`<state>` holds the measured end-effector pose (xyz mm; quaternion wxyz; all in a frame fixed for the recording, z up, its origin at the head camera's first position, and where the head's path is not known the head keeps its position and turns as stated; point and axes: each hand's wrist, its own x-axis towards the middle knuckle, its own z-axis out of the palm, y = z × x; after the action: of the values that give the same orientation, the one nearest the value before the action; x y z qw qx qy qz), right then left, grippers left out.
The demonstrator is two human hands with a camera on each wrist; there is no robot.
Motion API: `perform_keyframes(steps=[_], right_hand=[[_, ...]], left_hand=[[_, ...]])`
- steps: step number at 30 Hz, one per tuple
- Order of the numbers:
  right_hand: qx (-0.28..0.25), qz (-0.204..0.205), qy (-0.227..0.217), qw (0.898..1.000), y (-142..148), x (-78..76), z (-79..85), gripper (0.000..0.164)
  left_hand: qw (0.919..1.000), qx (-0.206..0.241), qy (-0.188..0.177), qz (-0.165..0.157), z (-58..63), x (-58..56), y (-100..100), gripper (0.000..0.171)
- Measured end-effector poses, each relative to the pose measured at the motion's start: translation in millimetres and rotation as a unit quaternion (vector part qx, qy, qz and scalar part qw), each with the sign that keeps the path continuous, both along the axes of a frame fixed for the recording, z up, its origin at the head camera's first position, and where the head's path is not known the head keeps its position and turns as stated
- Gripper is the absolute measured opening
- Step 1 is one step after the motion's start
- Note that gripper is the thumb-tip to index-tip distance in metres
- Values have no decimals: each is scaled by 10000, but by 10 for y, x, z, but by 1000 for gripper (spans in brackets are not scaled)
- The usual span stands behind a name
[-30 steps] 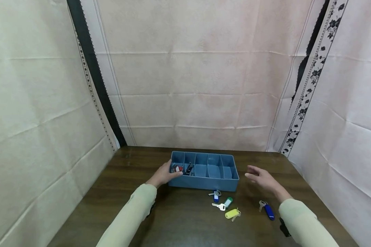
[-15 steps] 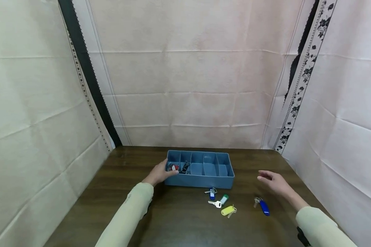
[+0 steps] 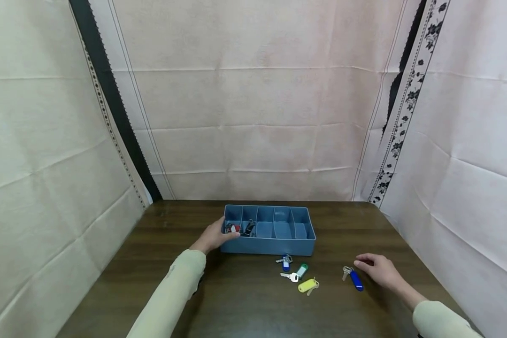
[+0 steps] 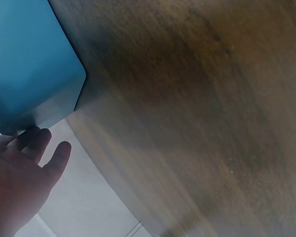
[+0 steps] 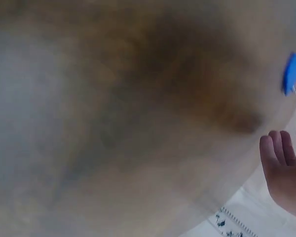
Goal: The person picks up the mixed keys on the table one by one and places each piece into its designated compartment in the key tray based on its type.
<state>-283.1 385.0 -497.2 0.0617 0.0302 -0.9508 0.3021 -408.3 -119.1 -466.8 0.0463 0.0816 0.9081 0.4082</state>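
My left hand (image 3: 213, 236) holds the left end of a blue compartment box (image 3: 270, 246), thumb along the front rim and fingers against the end wall. In the left wrist view, fingertips (image 4: 64, 150) show beside the box's end. Keys with a red tag (image 3: 235, 228) lie in its leftmost compartment, a black item (image 3: 249, 227) in the one beside it. To the right, my right hand (image 3: 379, 271) is held low over the table with nothing in it, fingers relaxed. Just left of its fingertips lie keys with a dark blue tag (image 3: 356, 281).
In front of the box lie keys with a blue tag (image 3: 285, 265), a green tag (image 3: 302, 270) with a silver key (image 3: 290, 277), and a yellow tag (image 3: 307, 285). The brown wooden table (image 3: 219, 300) is enclosed by pale cloth curtains (image 3: 257, 103).
My right hand moved right, away from the box, then down toward the dark blue key tag. My left hand stays at the box's left end. The head view shifted slightly.
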Motion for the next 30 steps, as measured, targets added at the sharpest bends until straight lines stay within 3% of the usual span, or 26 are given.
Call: perform_keyframes(steps=[12,21,30], right_hand=[[368,-301,315,9984,-123,72,-109,27],[628,-183,718,9953,-161,42,-148,6],[615,-278,533,9963,-184,-23,-135,8]], left_hand=[[10000,-34,11,24,2,-18,-3,104],[10000,-60,44,56,10,-10,4,104],[10000,7,56,-42,-7,-5,-5,101]])
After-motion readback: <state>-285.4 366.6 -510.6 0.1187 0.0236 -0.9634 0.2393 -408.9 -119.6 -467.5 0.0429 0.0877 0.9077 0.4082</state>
